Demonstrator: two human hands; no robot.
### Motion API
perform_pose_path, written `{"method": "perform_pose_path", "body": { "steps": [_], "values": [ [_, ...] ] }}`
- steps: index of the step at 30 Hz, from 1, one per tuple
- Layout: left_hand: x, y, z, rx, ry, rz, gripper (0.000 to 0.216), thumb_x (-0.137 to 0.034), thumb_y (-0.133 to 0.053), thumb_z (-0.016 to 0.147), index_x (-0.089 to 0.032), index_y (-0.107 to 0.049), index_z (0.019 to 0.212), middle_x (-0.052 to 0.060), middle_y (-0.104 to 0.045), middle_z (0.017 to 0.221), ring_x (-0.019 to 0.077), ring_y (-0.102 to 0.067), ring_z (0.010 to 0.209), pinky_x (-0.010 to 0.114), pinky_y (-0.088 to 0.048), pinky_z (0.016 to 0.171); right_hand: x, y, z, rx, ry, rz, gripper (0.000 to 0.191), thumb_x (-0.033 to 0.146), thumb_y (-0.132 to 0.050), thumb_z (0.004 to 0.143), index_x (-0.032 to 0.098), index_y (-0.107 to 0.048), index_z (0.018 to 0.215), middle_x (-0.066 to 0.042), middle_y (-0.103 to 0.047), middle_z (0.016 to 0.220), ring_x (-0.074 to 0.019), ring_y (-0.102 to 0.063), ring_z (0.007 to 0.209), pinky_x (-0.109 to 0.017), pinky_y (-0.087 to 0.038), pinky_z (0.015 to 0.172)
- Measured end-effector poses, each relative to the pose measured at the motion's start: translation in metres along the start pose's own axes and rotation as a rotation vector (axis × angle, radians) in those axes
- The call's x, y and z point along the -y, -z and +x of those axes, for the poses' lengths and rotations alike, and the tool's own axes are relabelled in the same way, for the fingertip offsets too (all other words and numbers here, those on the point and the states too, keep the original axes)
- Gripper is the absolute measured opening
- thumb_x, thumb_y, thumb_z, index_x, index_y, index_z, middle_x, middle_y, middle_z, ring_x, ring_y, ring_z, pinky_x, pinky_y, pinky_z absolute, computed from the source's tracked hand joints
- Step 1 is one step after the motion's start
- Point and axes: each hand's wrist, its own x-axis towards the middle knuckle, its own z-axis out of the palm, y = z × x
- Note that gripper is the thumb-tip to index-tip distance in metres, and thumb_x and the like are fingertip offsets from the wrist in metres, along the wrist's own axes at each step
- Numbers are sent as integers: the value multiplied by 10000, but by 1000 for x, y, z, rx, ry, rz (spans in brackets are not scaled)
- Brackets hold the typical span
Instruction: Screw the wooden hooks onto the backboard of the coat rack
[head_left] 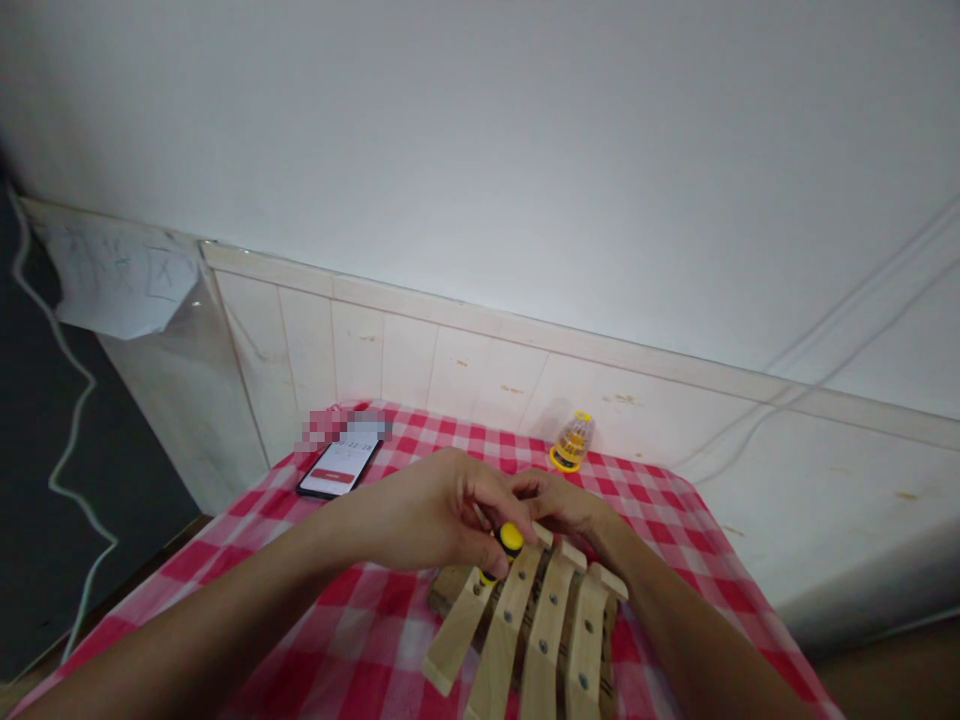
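- Gripping a small yellow-and-black screwdriver (501, 553), the left hand (435, 515) has its fingers curled tight round the handle, the yellow cap showing past the thumb.
- The tool stands at the far end of the wooden slatted rack (525, 630), which lies on the checked tabletop (300, 620) nearest the person, its screwed slats fanning toward the camera.
- The right hand (566, 510) rests just behind the rack's far end, fingers bent over the top of the slats; whether it pinches anything cannot be told.
- Judged from this, a screw at the rack's far end is being worked; the next move calls for a steady rack and the tip kept seated.
- Beyond the rack, a phone (339, 466) lies to the left and a screwdriver bit holder (571, 442) stands by the wall.
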Motion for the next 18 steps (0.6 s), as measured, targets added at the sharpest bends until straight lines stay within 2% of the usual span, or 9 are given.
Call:
{"method": "perform_pose_path", "body": {
  "steps": [4,8,13,18],
  "values": [
    [1,3,-1,25,-33,43,362,-75,-773,782,-254,-827,1092,26,-791,1034,143,-719,882,204,-541,767,2,0,0,19,-2,-4,354,331,-895,659,138,-821,948,-52,-773,900,-157,-644,758,-255,-503,715],
    [-1,6,-2,22,-27,154,357,-110,-756,812,-254,-817,1133,33,-783,1015,150,-698,859,215,-527,753,0,2,1,22,8,3,358,328,-891,665,140,-821,962,-42,-769,898,-149,-644,757,-246,-507,724],
    [-8,2,-2,-66,-18,378,345,-68,-694,803,-238,-822,1074,2,-740,883,119,-604,733,198,-449,660,-7,6,4,29,8,15,367,362,-908,649,136,-818,923,-44,-772,878,-148,-652,739,-261,-520,742],
    [-13,-6,-3,-100,-40,360,376,-53,-666,786,-238,-801,1084,1,-734,936,126,-611,763,199,-448,658,-8,8,5,32,7,16,376,392,-918,645,143,-819,908,-27,-767,834,-129,-633,681,-242,-516,699]
  ]
}}
